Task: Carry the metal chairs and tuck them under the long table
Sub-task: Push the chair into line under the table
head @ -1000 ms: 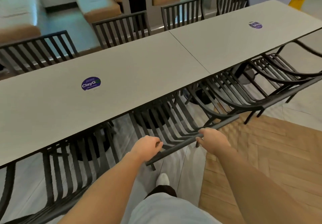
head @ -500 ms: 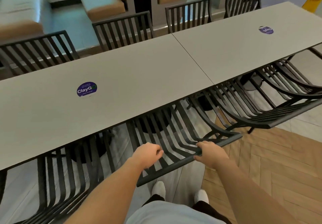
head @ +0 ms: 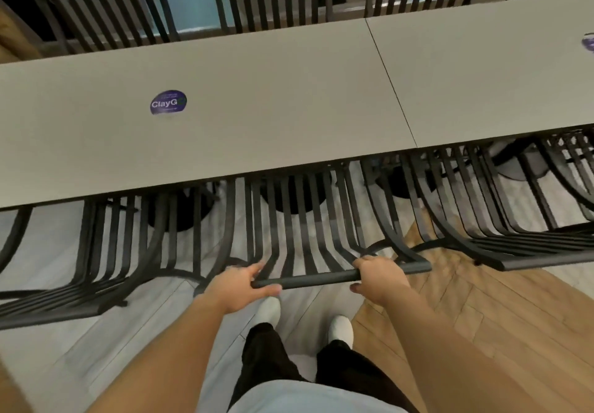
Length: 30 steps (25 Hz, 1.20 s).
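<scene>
Both hands grab the top rail of the black metal chair (head: 308, 239): left hand (head: 236, 287) loosely, looks like, right hand (head: 381, 279) wrapped tight. Seat sits under the long table's (head: 257, 91) near edge.

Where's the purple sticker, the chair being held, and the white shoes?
purple sticker (head: 168, 102), head view, its middle.
held chair (head: 316, 280), head view, top rail between the hands.
white shoes (head: 269, 311), head view, left shoe's toe.

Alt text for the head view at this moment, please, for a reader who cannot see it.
Both hands grip the top rail of a black metal chair, left hand at its left end, right hand further right, its seat partly under the long grey table. More slatted chairs flank it and line the far side.
</scene>
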### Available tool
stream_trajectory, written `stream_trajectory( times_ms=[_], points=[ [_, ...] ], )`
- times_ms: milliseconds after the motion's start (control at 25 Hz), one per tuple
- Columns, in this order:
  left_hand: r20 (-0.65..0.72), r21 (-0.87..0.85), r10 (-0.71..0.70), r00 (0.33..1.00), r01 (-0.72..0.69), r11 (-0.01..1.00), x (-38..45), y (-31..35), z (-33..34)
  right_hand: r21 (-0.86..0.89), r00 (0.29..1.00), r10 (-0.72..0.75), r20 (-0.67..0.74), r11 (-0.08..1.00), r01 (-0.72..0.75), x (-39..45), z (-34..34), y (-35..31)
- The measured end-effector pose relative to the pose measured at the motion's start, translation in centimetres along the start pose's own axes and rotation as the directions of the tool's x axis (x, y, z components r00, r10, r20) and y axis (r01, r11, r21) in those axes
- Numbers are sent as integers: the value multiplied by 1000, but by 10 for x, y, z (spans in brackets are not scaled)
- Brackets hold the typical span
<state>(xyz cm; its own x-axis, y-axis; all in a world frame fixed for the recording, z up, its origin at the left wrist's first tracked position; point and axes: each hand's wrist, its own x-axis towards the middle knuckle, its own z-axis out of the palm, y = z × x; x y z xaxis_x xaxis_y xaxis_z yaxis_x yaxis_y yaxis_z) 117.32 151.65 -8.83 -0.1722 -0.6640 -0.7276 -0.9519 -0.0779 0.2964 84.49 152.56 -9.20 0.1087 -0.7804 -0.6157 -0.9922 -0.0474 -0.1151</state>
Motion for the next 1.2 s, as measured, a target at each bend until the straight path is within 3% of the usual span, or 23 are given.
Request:
stream_trajectory(
  times_ms=[160, 480, 680, 1200],
  points=[
    [-60, 239, -28, 998, 42, 970, -1, 10, 13, -38, 999, -46, -29, 998, 44, 2, 4, 7],
    [-89, 242, -78, 993, 97, 965, -16, 18, 26, -59, 997, -82, 2, 995, 82, 4, 6, 10],
    [-88, 297, -43, 995, 67, 953, -11, 19, 21, -142, 998, -67, 2, 988, 66, 10, 8, 6],
    [-51, 371, -19, 999, 37, 928, 9, 14, 1, -137, 998, -56, 28, 989, 59, 34, 0, 2]
  ],
)
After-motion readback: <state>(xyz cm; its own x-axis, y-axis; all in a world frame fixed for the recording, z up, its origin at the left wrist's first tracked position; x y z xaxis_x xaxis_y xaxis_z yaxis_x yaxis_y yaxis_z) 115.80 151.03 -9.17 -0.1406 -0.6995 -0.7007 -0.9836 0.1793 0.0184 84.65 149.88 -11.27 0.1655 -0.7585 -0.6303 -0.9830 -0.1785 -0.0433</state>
